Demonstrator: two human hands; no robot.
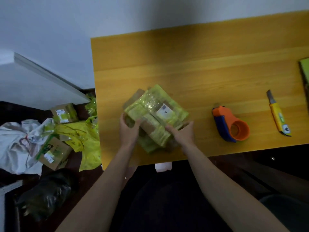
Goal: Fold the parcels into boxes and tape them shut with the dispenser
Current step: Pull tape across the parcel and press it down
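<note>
Both hands grip a flattened cardboard parcel point(155, 114) wrapped in green tape, near the table's point(200, 67) near-left edge: left hand point(128, 129) curled round its left end, right hand point(183, 133) round its near-right corner. The orange-and-blue tape dispenser point(231, 125) sits well right of it, a yellow utility knife point(278, 114) further right

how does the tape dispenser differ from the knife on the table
The tape dispenser is orange and blue, squat, with a round hub; the knife is yellow, long and slim, its blade pointing away. The tape dispenser lies nearer the parcel; the knife lies further right. Both rest untouched on the table.
</note>
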